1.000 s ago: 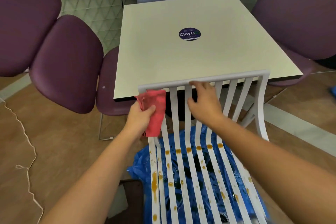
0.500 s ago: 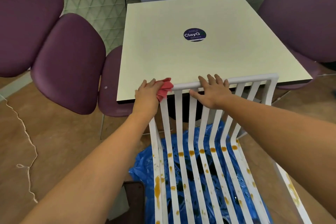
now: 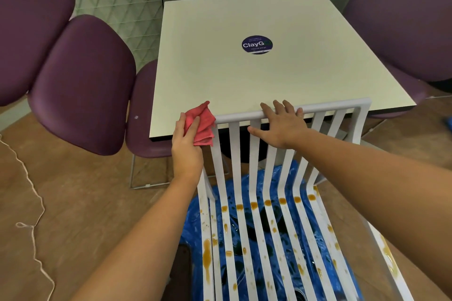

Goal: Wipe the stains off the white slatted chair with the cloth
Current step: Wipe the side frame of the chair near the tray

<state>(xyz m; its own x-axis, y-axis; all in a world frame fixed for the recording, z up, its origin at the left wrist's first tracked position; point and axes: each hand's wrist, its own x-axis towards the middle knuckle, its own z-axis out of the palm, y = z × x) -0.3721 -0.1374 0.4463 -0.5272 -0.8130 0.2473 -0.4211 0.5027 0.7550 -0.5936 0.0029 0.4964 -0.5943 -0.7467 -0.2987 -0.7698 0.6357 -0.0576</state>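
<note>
The white slatted chair (image 3: 254,168) stands in front of me with its back toward the table. Orange-brown stains (image 3: 206,255) dot its seat slats and run in a row along the bend. My left hand (image 3: 187,146) grips a folded red cloth (image 3: 201,124) against the top left corner of the chair back. My right hand (image 3: 281,127) rests on the top rail, fingers straight over it and thumb out to the left.
A cream square table (image 3: 256,61) with a round dark sticker (image 3: 257,44) stands just beyond the chair back. Purple padded chairs (image 3: 80,83) flank it left and right. Blue plastic sheeting (image 3: 247,247) lies under the seat. A thin cord (image 3: 34,193) trails over the wooden floor.
My left hand carried the cloth from lower on the left slats up to the top left corner. The right hand moved up onto the top rail. The view shifted.
</note>
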